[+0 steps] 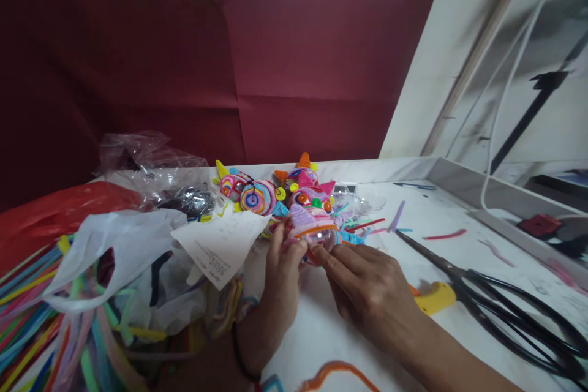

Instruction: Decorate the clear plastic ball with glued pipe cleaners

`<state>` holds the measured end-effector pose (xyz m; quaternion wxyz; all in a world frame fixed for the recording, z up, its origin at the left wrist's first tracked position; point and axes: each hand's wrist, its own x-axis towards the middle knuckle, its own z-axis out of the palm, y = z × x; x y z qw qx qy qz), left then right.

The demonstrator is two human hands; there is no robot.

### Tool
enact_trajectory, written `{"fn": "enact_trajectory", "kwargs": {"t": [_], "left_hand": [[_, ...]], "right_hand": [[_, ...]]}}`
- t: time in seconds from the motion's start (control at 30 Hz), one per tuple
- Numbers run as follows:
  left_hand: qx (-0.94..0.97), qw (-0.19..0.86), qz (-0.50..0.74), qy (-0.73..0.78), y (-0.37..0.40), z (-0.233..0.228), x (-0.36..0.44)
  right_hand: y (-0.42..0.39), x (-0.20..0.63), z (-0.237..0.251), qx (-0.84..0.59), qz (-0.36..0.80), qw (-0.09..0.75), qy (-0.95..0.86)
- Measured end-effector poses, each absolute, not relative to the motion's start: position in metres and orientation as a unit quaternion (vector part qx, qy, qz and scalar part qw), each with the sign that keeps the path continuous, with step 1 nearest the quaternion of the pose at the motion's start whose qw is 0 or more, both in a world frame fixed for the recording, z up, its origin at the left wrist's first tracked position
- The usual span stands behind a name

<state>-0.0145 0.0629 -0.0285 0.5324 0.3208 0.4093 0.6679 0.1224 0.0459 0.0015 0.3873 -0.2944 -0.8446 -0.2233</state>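
Observation:
My left hand [281,275] and my right hand [367,291] meet at the middle of the white table, fingertips pinching a small pipe-cleaner figure [312,225] with lilac, pink and orange bands around a clear plastic ball. The left thumb and fingers grip its left side, the right fingers press its lower right edge. Right behind it stand several finished colourful pipe-cleaner figures [260,196] with spiral faces and pointed ears. An orange pipe cleaner [340,373] lies near my right forearm.
Black scissors [487,294] and a yellow-handled tool [434,297] lie to the right. A paper slip [220,245], plastic bags [119,251] and a bundle of coloured pipe cleaners [32,312] fill the left. Cut scraps [443,235] dot the table. A dark red backdrop [229,61] stands behind.

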Motion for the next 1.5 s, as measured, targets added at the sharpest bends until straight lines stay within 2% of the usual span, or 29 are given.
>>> {"fn": "enact_trajectory", "kwargs": {"t": [0.3, 0.7, 1.5], "left_hand": [[0.316, 0.524, 0.683, 0.399, 0.068, -0.043, -0.015], [0.362, 0.494, 0.672, 0.417, 0.064, -0.031, -0.013], [0.372, 0.555, 0.654, 0.354, 0.063, -0.017, -0.010]], "right_hand": [[0.045, 0.122, 0.006, -0.295, -0.248, 0.366, -0.847], [0.043, 0.121, 0.007, -0.298, -0.242, 0.365, -0.848], [0.043, 0.122, 0.004, -0.293, -0.230, 0.341, -0.863]]}}
